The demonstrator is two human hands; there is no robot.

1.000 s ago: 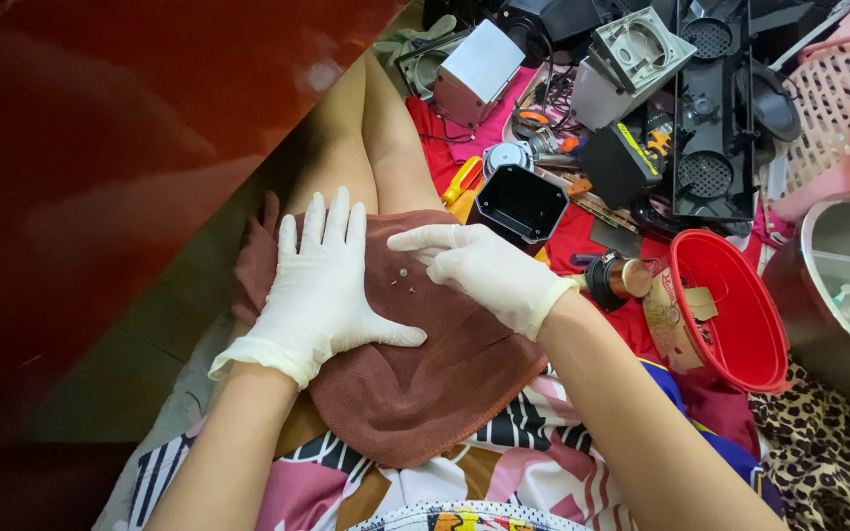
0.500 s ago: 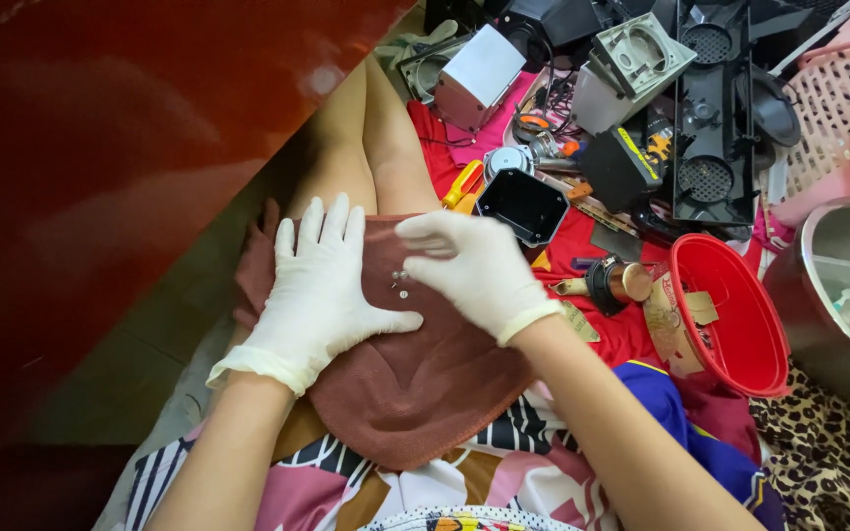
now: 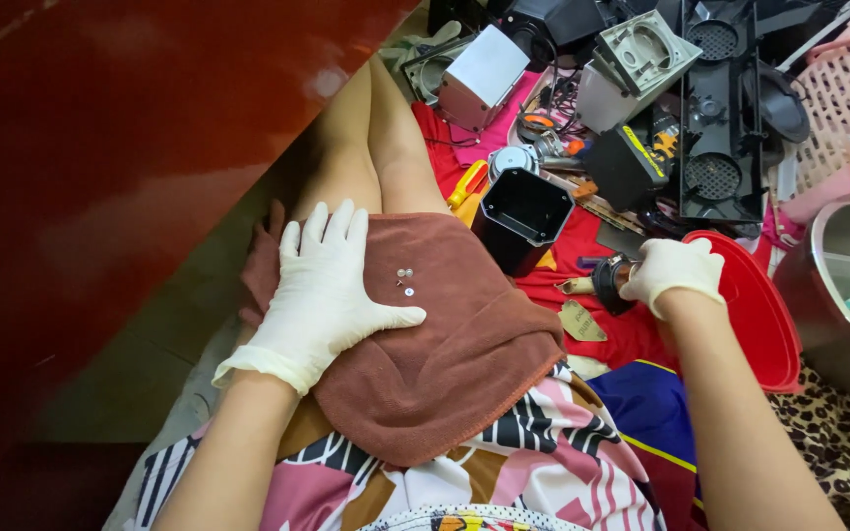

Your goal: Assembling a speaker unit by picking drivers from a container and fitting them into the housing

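Gloved hands, a towel on my lap and a few tiny screws

My left hand lies flat on the brown towel, fingers spread open, and the little screws sit on the cloth just off my fingertips, beside the thumb. My right hand is well away from them, fingers curled around a small dark round part next to the red lid. A black box-shaped housing stands between my two hands.

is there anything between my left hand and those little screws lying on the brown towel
Nothing visible. The left hand lies flat on the brown towel, and the small screws sit on bare cloth just beside its fingers, uncovered. The right hand is off to the side, at a dark part.
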